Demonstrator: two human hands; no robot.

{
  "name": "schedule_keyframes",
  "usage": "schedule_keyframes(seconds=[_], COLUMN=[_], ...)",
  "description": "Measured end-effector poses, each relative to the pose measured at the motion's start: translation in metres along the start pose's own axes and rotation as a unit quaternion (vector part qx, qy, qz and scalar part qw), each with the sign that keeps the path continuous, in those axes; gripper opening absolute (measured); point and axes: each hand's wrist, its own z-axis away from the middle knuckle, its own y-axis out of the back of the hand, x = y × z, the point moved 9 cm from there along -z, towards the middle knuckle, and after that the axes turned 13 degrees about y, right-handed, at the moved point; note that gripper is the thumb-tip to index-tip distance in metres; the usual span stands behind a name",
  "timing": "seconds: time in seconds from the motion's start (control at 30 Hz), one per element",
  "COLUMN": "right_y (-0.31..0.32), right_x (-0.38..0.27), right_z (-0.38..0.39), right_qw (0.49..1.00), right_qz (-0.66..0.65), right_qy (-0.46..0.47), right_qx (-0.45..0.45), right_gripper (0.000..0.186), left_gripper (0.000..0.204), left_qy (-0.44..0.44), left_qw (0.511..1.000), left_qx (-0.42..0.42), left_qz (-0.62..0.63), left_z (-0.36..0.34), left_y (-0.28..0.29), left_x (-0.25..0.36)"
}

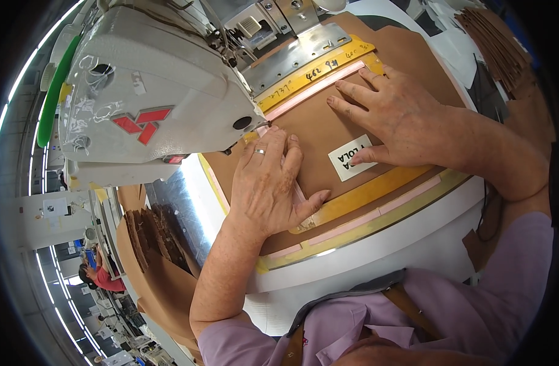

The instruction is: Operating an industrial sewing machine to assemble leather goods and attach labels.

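Observation:
Both my hands rest on a brown leather-like sheet (319, 137) in a template with yellow bars. My left hand (262, 180), wearing a ring, lies flat by the head of a white industrial sewing machine (163, 91). Its fingertips press close together near a pink strip (316, 89), with the thumb stretched out. My right hand (404, 116) is spread, its fingertips near the strip's far right end and its thumb over a white label (341, 166). Along the strip runs a yellow bar (316, 72) under a perforated metal plate (297, 56). A second yellow bar (365, 198) crosses the near side.
The template sits on a white curved tabletop (365, 259). Left of it are a shiny metal surface (185, 201) and a pile of brown pieces (154, 244). More brown pieces (493, 46) are stacked at the far right. A person in red (107, 279) is in the distance.

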Motion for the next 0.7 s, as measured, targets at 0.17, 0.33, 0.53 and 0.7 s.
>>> schedule_keyframes(seconds=[0.17,0.33,0.53,0.7], right_y=[-0.004,-0.001,-0.001,0.005], right_x=[0.003,0.002,0.002,0.007], right_z=[-0.002,-0.004,-0.004,0.005], right_qw=[0.996,0.998,0.997,0.999], right_qz=[-0.067,-0.039,-0.062,-0.019], right_qy=[-0.036,-0.024,-0.011,0.02], right_qx=[-0.036,-0.043,-0.047,-0.03], right_gripper=[0.088,0.089,0.09,0.091], left_gripper=[0.085,0.087,0.089,0.089], left_qy=[0.009,0.022,0.038,0.06], left_qw=[1.0,0.999,0.998,0.997], left_qx=[-0.003,-0.013,-0.032,-0.045], left_qz=[-0.007,-0.027,-0.024,-0.027], left_z=[0.003,0.006,0.009,0.006], left_y=[-0.001,-0.003,-0.002,0.001], left_x=[-0.005,-0.009,-0.016,-0.012])
